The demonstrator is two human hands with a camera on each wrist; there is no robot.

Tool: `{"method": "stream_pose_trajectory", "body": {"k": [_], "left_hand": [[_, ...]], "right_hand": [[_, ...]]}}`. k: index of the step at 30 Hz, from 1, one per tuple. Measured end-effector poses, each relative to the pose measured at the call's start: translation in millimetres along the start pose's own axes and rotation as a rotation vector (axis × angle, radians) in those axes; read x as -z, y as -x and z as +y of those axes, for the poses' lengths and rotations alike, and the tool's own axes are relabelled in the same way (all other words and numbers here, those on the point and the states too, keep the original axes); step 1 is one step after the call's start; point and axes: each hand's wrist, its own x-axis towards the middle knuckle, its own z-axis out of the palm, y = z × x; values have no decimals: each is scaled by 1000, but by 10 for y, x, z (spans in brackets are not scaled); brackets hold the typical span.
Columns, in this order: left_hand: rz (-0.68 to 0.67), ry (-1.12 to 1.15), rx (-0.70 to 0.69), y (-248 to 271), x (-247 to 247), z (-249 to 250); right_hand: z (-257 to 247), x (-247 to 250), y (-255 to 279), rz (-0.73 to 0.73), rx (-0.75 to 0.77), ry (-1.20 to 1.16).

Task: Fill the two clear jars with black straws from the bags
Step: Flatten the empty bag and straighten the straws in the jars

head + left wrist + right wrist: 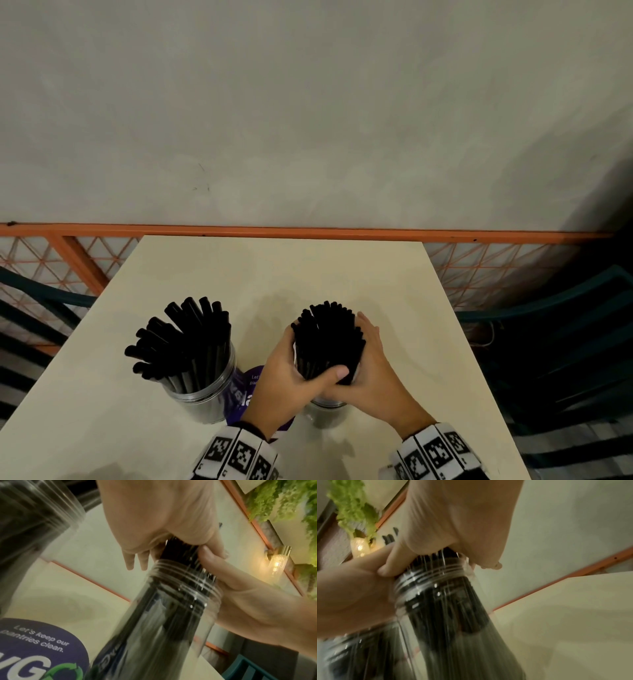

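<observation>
Both hands are wrapped around one bundle of black straws [327, 339] standing in the right jar [325, 404]: left hand [291, 380] on one side with its thumb across the front, right hand [371, 370] cupping the other. The left jar [205, 390] just beside it is already packed with straws fanning out. Both sit on the cream counter [308, 270], with a purple sticker [245, 394] between them.
</observation>
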Motion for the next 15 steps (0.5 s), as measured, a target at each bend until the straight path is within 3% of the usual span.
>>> {"method": "stream_pose_trajectory", "body": {"k": [3,5,10,12,15], "left_hand": [[-102,-52,1,63,130,-13],[-138,-116,81,147,257,-62],[-163,-91,260,518,649,-229],[-143,-85,331,644,836,-249],[-45,-222,431,753,1152,-269]], "right_hand": [[69,67,193,13,-116,-82],[159,37,411,66,-232,-130],[358,-487,944,266,-482,-212],[300,-761,1025,252,-488,-160],[122,-1030,933,88,-351,-126]]}}
